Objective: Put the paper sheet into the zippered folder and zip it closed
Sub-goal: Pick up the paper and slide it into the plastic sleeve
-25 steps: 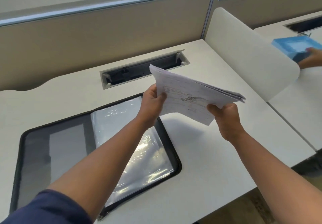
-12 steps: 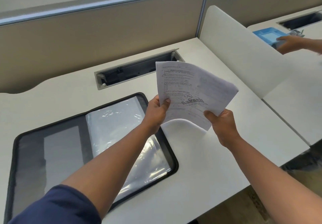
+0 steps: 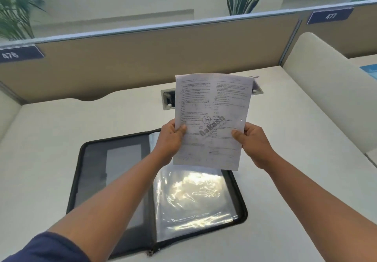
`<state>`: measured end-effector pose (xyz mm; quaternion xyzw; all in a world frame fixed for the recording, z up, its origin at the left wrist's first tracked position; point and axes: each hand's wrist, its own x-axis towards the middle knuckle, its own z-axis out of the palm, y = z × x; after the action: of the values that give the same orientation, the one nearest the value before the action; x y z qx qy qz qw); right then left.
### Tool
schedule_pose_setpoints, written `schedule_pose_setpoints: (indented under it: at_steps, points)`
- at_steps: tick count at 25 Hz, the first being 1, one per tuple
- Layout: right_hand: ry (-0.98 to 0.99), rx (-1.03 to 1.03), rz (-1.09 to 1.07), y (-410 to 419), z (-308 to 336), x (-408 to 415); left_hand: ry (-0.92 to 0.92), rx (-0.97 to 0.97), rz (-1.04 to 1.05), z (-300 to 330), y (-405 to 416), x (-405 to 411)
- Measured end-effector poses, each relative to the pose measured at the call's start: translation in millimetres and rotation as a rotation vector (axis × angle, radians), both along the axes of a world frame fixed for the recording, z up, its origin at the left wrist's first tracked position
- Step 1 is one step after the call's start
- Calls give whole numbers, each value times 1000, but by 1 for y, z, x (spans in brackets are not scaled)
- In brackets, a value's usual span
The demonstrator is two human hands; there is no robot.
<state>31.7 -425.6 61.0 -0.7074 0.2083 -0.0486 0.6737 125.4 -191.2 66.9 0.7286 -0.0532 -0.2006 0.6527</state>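
Note:
A printed paper sheet (image 3: 212, 107) is held upright in the air above the desk, text facing me. My left hand (image 3: 170, 139) grips its left edge and my right hand (image 3: 252, 141) grips its right edge, thumbs on the front. Below it the black zippered folder (image 3: 91, 172) lies open flat on the white desk. Its right half holds shiny clear plastic sleeves (image 3: 193, 198); its left half shows a grey inner pocket. The zipper pull (image 3: 150, 252) rests at the folder's near edge. The sheet hides the folder's far right corner.
A cable slot (image 3: 168, 99) is set in the desk behind the sheet. A tan partition (image 3: 142, 54) with labels 476 and 477 stands at the back, a white divider panel (image 3: 326, 82) at the right. Something blue (image 3: 370, 70) lies on the neighbouring desk.
The sheet has turned from tilted and bent to upright and flat, facing me, and now hangs over the folder's right half. My view has swung left and upward.

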Motion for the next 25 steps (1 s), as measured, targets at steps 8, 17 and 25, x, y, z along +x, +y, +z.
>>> schedule_pose_setpoints:
  at_steps: [8,17,25]
  points:
    - [133,-12,-66,17,-16,80,12,271,63,-52,71,47]
    - [157,70,-165,-8,-37,155,-626,946,-158,-122,58,74]
    - [120,181,-172,-13,-39,202,-709,795,-43,-138,61,78]
